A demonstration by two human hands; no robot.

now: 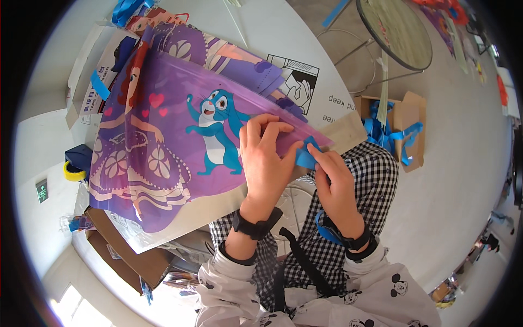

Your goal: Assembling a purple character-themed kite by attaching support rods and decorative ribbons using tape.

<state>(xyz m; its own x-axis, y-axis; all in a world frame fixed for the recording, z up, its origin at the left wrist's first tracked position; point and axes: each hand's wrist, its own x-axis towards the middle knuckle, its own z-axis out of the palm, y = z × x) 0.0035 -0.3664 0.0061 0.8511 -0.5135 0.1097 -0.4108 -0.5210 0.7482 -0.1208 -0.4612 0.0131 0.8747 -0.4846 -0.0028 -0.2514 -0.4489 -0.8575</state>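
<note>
A purple plastic sheet (pixel 180 131), printed with a long-gowned figure, hearts and a blue rabbit, lies over the edge of a white board-like surface in front of me. My left hand (pixel 266 158) rests on its right part with the fingers curled against the film, the thumb reaching to a short blue strip (pixel 306 158) at the sheet's right corner. My right hand (pixel 336 182) pinches that strip between thumb and forefinger. Part of the strip is hidden by the fingers. A blue loop (pixel 325 231) hangs by my right wrist.
More printed purple sheets (pixel 229 57) lie beyond. At the left are a carton (pixel 81 101), a blue piece with a yellow ring (pixel 74 171) and a brown box (pixel 136 256). An open box of blue strips (pixel 412 131) stands right, near a round stool (pixel 397 32).
</note>
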